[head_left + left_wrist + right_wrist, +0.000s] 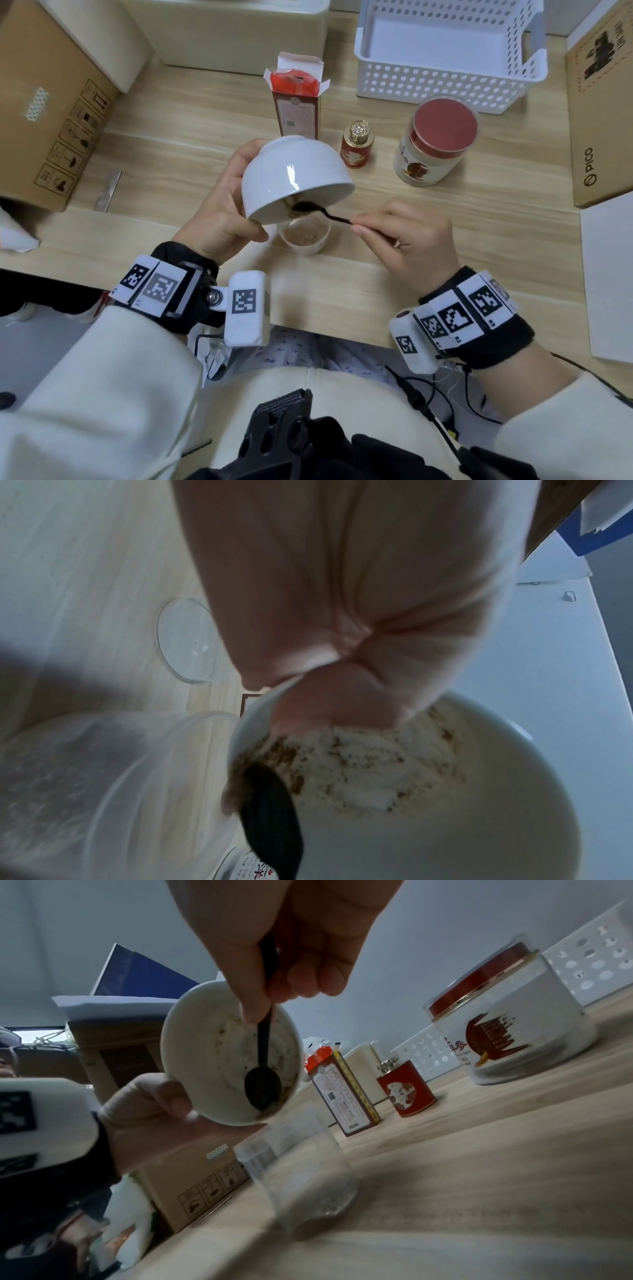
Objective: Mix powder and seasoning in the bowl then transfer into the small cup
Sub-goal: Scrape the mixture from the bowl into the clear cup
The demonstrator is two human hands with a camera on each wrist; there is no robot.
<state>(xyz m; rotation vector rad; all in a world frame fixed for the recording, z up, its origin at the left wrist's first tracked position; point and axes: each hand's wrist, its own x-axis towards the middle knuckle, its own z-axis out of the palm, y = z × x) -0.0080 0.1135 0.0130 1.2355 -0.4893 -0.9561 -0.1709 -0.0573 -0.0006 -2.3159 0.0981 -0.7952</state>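
Observation:
My left hand [222, 209] grips the white bowl [294, 174] by its rim, thumb inside, and holds it tipped steeply, mouth down, over the small clear cup [305, 236]. Brown and white powder residue clings to the bowl's inside [377, 764]. My right hand [404, 236] pinches the handle of a black spoon [322, 210], whose head lies inside the bowl at its low edge [262, 1085]. The cup [301, 1175] stands on the table under the bowl's lip and holds brownish powder.
Behind the bowl stand an open red carton [297, 99], a small red bottle with a gold cap [357, 145] and a large jar with a red lid [435, 144]. A white perforated basket [448, 54] is at the back right, cardboard boxes [51, 113] on the left. A clear lid [186, 639] lies on the table.

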